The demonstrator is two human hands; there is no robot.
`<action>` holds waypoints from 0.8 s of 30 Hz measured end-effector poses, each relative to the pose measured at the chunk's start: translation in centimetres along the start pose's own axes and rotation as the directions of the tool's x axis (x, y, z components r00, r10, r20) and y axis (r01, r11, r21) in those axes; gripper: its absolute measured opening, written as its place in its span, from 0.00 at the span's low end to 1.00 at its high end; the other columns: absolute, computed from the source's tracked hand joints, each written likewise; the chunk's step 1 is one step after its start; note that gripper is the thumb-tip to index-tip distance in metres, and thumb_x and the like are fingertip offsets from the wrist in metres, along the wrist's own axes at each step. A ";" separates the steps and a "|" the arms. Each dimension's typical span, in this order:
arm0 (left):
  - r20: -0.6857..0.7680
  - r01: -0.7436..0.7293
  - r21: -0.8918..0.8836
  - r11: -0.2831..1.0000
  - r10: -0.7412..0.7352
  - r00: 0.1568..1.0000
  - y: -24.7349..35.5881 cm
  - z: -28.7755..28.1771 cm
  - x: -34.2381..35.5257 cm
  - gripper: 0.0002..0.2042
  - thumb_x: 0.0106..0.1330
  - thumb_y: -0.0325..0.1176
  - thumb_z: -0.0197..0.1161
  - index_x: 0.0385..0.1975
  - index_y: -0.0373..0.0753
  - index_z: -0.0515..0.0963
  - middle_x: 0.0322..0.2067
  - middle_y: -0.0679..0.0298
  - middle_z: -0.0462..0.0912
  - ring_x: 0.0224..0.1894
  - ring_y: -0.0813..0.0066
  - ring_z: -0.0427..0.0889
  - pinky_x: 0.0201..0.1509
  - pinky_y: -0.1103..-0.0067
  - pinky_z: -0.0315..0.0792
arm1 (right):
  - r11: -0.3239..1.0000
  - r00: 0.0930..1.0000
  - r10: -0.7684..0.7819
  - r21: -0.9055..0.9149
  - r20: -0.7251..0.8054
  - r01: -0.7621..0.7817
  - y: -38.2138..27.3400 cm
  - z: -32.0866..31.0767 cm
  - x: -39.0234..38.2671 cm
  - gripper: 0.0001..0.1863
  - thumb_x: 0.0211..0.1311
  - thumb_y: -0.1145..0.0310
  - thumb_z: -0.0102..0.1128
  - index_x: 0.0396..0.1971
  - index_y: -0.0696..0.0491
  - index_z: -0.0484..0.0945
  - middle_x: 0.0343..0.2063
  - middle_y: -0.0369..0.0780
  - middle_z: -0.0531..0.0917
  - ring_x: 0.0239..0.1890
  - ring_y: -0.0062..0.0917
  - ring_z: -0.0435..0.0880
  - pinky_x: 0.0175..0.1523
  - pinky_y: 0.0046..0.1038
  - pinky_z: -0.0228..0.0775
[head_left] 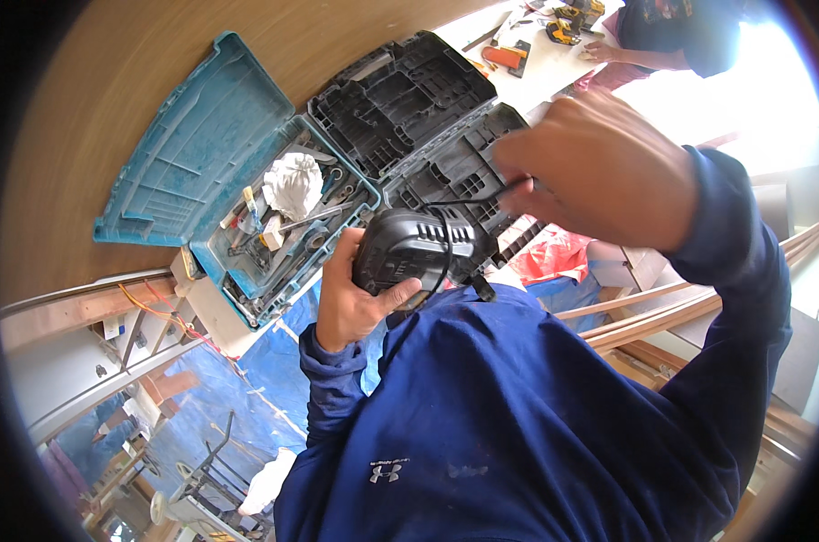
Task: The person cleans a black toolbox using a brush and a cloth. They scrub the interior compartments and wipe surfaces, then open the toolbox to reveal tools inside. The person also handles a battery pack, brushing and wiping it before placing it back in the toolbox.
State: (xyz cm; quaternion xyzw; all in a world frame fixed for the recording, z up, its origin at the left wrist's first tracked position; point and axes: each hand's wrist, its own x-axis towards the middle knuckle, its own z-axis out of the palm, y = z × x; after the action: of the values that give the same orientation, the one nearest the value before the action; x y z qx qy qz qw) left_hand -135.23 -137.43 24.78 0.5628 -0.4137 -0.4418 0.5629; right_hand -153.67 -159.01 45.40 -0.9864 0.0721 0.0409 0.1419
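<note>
A black vented device (398,251), which looks like a battery charger, is held close to my chest by my left hand (341,303). The fingers wrap its side and the thumb lies over the lower edge. Around its body runs a black cord (448,239), whose free length stretches right to my right hand (599,172). That hand is raised and closed, with the cord pinched at its fingertips. Just beyond the charger, a black moulded tool case (400,104) lies open with its shaped recesses showing. My right hand hides part of it.
Left of the black case stands an open teal toolbox (197,149) with wrenches, a brush and a white cloth (292,185). Another person's hand (601,51) rests near a yellow drill (565,32) and an orange tool (507,59). Wooden strips (662,316) lie to the right.
</note>
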 end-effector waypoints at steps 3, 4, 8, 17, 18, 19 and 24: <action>-0.247 -0.148 0.152 0.977 0.182 0.952 -1.3 -0.7 -1.1 0.29 0.50 0.31 0.84 0.47 0.35 0.72 0.42 0.54 0.86 0.43 0.70 0.87 0.49 0.74 0.78 | 0.901 0.939 0.128 0.357 0.319 -0.245 -2.4 -1.8 -0.9 0.15 0.59 0.68 0.71 0.45 0.56 0.82 0.21 0.43 0.83 0.27 0.36 0.86 0.35 0.35 0.76; -0.257 -0.235 0.223 0.946 0.290 0.922 -1.7 -0.8 -1.1 0.31 0.50 0.32 0.84 0.50 0.35 0.71 0.45 0.53 0.85 0.46 0.69 0.86 0.51 0.73 0.78 | 0.885 0.974 0.050 0.442 0.223 -0.147 -2.5 -0.6 -2.2 0.16 0.62 0.63 0.69 0.46 0.55 0.81 0.19 0.40 0.84 0.25 0.34 0.87 0.32 0.35 0.76; -0.193 -0.583 0.438 0.684 0.705 0.682 -4.0 -1.9 -0.3 0.36 0.51 0.33 0.84 0.53 0.37 0.64 0.56 0.42 0.80 0.51 0.57 0.84 0.57 0.68 0.77 | 0.740 0.966 -0.064 0.662 0.249 -0.122 -3.9 2.9 -4.7 0.18 0.69 0.67 0.65 0.55 0.59 0.79 0.25 0.45 0.85 0.27 0.40 0.85 0.36 0.37 0.77; -0.091 -0.532 0.749 0.395 0.857 0.507 -0.6 -2.1 0.1 0.16 0.66 0.40 0.67 0.39 0.41 0.65 0.50 0.43 0.86 0.43 0.52 0.86 0.36 0.70 0.74 | 0.700 0.978 0.115 0.685 0.172 -0.203 -2.6 17.4 -6.6 0.09 0.72 0.68 0.59 0.41 0.59 0.81 0.33 0.46 0.83 0.40 0.43 0.83 0.50 0.40 0.73; -0.087 -0.527 0.757 0.386 0.859 0.504 -0.3 -1.9 0.2 0.16 0.66 0.39 0.66 0.40 0.41 0.65 0.50 0.43 0.86 0.43 0.52 0.86 0.36 0.70 0.74 | 0.671 0.979 0.138 0.713 0.150 -0.203 -2.4 19.7 -6.4 0.09 0.72 0.68 0.59 0.40 0.59 0.81 0.33 0.46 0.83 0.40 0.43 0.83 0.50 0.41 0.73; -0.081 -0.522 0.765 0.376 0.861 0.502 0.1 -1.7 0.1 0.16 0.66 0.38 0.66 0.41 0.41 0.65 0.50 0.44 0.86 0.42 0.52 0.86 0.35 0.71 0.73 | 0.641 0.979 0.160 0.741 0.126 -0.200 -2.4 21.8 -6.2 0.09 0.72 0.67 0.59 0.38 0.59 0.80 0.32 0.46 0.82 0.39 0.44 0.82 0.50 0.41 0.72; 0.018 -0.616 0.719 0.323 0.876 0.481 1.9 -0.4 0.4 0.14 0.67 0.32 0.64 0.44 0.42 0.65 0.50 0.45 0.86 0.42 0.56 0.86 0.34 0.73 0.72 | 0.577 0.960 0.272 0.810 -0.071 -0.103 -1.4 30.9 -4.2 0.13 0.69 0.69 0.55 0.48 0.59 0.79 0.42 0.52 0.83 0.47 0.49 0.82 0.55 0.39 0.72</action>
State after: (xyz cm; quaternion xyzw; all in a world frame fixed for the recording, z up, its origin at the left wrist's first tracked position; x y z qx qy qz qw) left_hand -134.70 -137.80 26.64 0.5259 -0.6349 0.1650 0.5415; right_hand -159.43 -148.32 16.70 -0.8036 0.1999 -0.0740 0.5557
